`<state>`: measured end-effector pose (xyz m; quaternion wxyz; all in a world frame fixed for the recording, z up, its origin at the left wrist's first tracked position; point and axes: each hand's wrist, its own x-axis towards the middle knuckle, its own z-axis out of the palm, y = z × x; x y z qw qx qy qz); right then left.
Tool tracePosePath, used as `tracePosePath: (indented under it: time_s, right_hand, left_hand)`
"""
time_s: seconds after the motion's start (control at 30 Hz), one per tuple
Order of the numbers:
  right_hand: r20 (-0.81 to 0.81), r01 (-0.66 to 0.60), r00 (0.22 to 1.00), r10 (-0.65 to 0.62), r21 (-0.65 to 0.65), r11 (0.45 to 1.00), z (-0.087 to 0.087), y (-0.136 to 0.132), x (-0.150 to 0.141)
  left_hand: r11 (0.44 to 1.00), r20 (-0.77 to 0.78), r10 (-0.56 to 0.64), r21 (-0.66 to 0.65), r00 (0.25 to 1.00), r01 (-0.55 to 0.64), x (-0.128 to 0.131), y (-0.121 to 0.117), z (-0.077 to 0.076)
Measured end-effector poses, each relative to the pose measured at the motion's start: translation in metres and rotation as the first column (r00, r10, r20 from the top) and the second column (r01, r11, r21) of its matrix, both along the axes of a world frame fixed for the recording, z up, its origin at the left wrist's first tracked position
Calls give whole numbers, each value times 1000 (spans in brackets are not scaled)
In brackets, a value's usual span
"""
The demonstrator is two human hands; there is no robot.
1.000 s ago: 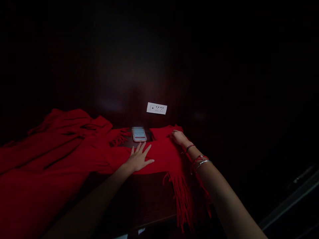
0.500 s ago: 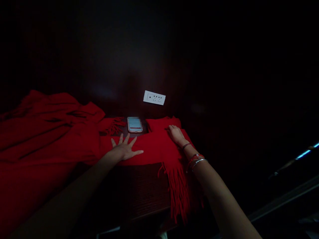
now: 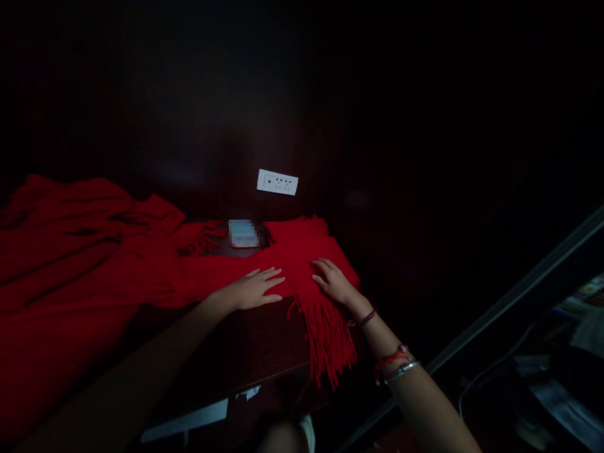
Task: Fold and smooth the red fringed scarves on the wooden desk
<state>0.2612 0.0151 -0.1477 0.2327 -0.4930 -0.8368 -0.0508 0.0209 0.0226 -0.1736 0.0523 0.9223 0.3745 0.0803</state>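
Observation:
A red fringed scarf (image 3: 302, 251) lies across a dark wooden surface, its tassels (image 3: 325, 340) hanging over the front edge. My left hand (image 3: 252, 289) rests flat on the scarf's middle strip, fingers stretched to the right, a ring on one finger. On the folded right part lies my right hand (image 3: 334, 281), palm down with fingers loosely spread. Neither hand grips the cloth. To the left the red fabric (image 3: 94, 251) is heaped in loose folds, with another fringe (image 3: 207, 236) showing at the back.
Behind the scarf lies a phone (image 3: 243, 233), its screen blurred. A white socket plate (image 3: 277, 182) is on the dark wall. Pale papers (image 3: 189, 420) show below the surface's front edge, and a thin cable (image 3: 491, 362) runs at lower right.
My left hand has moved right along the scarf, its fingers now closer together. The right hand has come nearer along the folded part, its fingers opened out. The view has shifted right.

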Motion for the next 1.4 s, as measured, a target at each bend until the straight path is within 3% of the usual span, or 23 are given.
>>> tracePosePath:
  time_s: [0.1,0.27,0.57,0.7,0.8,0.9,1.0,1.13,1.27,1.4]
  right_hand:
    - [-16,-41,999,42,64,997,-7,-15,-1]
    - [17,-206,978,206,132,970,-10,-34,-5]
    - [32,-224,975,221,161,961,-19,-32,-3]
    - [43,-199,980,195,157,967,-19,-33,-3]
    - [40,-188,982,184,163,969,-20,-33,-4]
    - [34,-184,983,180,170,968,-20,-33,-4]
    - [37,-182,983,179,160,970,-20,-32,-4]
    - [53,-177,984,171,138,975,-20,-32,-4]
    - [125,-148,983,132,122,982,-18,-33,-5]
    - [342,-85,938,53,78,993,-5,-34,-12]
  left_hand:
    - [990,23,-86,116,996,83,-1,-5,10]
    - [976,-38,-132,172,991,137,3,-15,26]
    - [944,-136,-171,263,976,202,6,-12,27]
    - [947,-109,-186,245,976,208,6,-14,28]
    - [958,25,-72,279,997,63,2,-9,26]
    - [911,161,240,302,957,-279,-10,5,18]
    - [849,56,504,155,862,-506,-32,20,10]
    - [809,-91,586,1,805,-588,-72,30,7]
    - [744,-156,663,38,732,-667,-118,28,19]
    - [730,-233,676,82,699,-678,-144,24,35]
